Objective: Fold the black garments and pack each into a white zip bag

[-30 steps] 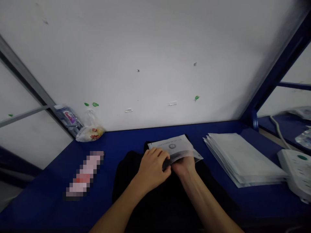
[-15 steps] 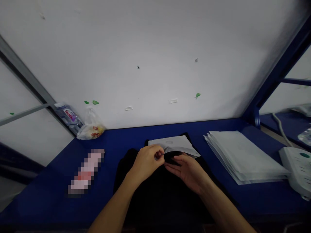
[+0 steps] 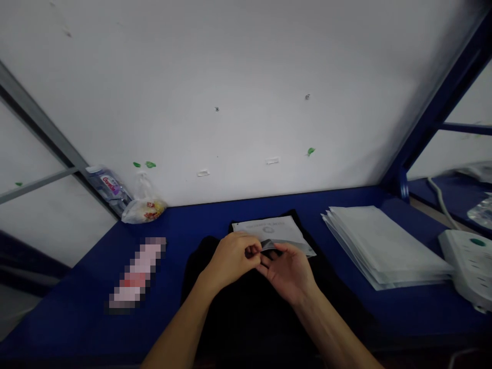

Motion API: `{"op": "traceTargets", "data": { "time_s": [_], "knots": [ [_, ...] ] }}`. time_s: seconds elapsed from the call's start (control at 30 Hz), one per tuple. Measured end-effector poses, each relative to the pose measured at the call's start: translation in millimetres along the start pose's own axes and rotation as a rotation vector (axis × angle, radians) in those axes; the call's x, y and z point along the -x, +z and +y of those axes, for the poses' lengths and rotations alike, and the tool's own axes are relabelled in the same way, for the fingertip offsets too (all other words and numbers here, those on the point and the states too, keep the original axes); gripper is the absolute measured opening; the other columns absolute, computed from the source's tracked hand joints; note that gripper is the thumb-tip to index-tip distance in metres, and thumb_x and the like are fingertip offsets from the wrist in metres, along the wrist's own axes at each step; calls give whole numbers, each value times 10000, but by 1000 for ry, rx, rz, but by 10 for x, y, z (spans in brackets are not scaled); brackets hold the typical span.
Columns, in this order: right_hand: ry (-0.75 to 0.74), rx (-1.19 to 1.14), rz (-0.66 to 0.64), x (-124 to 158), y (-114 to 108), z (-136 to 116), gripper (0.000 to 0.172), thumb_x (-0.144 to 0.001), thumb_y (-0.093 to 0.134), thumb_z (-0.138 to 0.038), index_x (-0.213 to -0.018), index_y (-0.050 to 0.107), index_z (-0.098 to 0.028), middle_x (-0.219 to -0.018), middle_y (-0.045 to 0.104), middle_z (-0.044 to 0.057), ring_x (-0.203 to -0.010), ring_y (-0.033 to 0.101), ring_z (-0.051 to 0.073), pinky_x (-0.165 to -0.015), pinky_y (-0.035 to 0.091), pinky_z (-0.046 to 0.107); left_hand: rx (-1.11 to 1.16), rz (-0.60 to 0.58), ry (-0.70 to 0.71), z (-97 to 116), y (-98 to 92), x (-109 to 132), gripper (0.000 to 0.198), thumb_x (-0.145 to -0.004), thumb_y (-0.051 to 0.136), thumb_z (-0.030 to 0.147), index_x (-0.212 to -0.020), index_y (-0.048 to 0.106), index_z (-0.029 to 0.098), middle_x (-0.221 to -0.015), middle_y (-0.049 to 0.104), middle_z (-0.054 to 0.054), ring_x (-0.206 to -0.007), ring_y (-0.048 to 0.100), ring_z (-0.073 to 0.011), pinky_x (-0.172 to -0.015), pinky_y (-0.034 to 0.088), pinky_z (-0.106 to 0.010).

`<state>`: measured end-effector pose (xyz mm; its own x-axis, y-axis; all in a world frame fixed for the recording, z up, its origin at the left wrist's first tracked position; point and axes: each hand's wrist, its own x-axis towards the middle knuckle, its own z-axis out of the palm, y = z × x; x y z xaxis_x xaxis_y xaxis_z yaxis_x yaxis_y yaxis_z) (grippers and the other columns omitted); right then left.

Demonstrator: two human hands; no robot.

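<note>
A pale plastic bag (image 3: pixel 284 228) with grey print lies on a dark black garment (image 3: pixel 246 318), its near edge toward me. My left hand (image 3: pixel 237 256) is closed in a pinch on the bag's near edge. From the right, my right hand (image 3: pixel 290 271) holds the same edge, thumb on top and fingers curled beneath. Between the two hands the edge bends up, showing a dark grey fold. The fingertips of my left hand are partly hidden. How far the garment reaches under the bag cannot be made out.
A stack of translucent plastic bags (image 3: pixel 388 248) lies right on the blue desk (image 3: pixel 172 328), beside a white power strip (image 3: pixel 467 266). At the back left are a plastic bottle (image 3: pixel 109 187) and a knotted plastic bag (image 3: pixel 144 209). A blurred pink item (image 3: pixel 136 274) lies left.
The bag's near edge, which gaped over a dark opening, now lies flatter, and more print shows. My right hand has turned and moved slightly left, its fingers curling at the edge.
</note>
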<state>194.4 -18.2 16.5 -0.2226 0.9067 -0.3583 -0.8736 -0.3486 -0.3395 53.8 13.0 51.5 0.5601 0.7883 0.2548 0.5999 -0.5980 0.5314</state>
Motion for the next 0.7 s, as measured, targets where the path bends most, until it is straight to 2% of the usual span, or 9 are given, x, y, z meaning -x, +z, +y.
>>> {"op": "traceTargets", "data": {
  "time_s": [0.13,0.23,0.37,0.4,0.47,0.53,0.57,0.63,0.7],
  "knots": [
    [-41,121,-26,143,-107,-4,134,-718,491,-143,-783,596,-194,-1006,658,59,-1008,620,245,-921,463,459,60,27,-57,-103,-145,42,93,-777,584,198,-798,674,212,-773,657,9,-716,586,-138,-664,434,-236],
    [-95,310,5,387,-311,-68,255,-722,535,-173,-960,616,-213,-1159,621,78,-1096,574,268,-940,448,473,7,110,-110,-195,-261,204,132,-838,543,237,-795,666,214,-781,659,4,-723,579,-146,-675,432,-261],
    [-199,880,45,668,-471,-213,344,-784,546,-296,-1119,581,-227,-1145,633,103,-970,639,269,-844,500,482,-55,65,-21,-280,-243,505,98,-802,604,183,-876,650,228,-890,645,-1,-841,555,-165,-761,440,-300],
    [-300,1067,33,683,-461,-247,339,-805,531,-313,-1131,576,-232,-1125,643,100,-959,640,259,-842,500,473,-74,58,19,-294,-207,559,142,-790,611,153,-906,643,228,-923,635,-7,-869,544,-170,-774,442,-307],
    [-625,1447,-16,619,-397,-290,324,-826,514,-303,-1139,573,-250,-1138,636,84,-1031,600,247,-899,463,462,-138,77,89,-318,-119,615,196,-786,589,97,-932,636,219,-951,617,-25,-886,525,-178,-767,448,-314],
    [-965,1806,-47,455,-317,-290,343,-819,523,-260,-1160,565,-264,-1240,577,68,-1181,487,266,-981,378,496,-219,123,152,-340,-30,607,201,-800,549,68,-921,636,203,-931,609,-40,-864,516,-184,-735,453,-317],
    [-1085,1969,-48,354,-284,-274,365,-811,534,-245,-1175,557,-262,-1296,533,66,-1242,417,285,-1009,326,528,-253,144,181,-350,10,589,196,-810,533,64,-910,637,197,-917,609,-45,-851,513,-185,-722,455,-319],
    [-1220,2225,-40,154,-245,-217,407,-798,564,-254,-1204,535,-250,-1373,454,69,-1311,300,322,-1036,222,594,-296,175,229,-370,72,546,176,-832,515,75,-882,640,188,-891,614,-49,-832,515,-186,-710,461,-323],
    [-1273,2384,-63,-5,-236,-151,442,-791,590,-303,-1222,516,-244,-1395,427,74,-1323,266,338,-1043,144,627,-292,193,250,-390,114,519,162,-853,505,94,-865,641,181,-873,622,-51,-827,525,-184,-712,471,-326]
  ]
}}
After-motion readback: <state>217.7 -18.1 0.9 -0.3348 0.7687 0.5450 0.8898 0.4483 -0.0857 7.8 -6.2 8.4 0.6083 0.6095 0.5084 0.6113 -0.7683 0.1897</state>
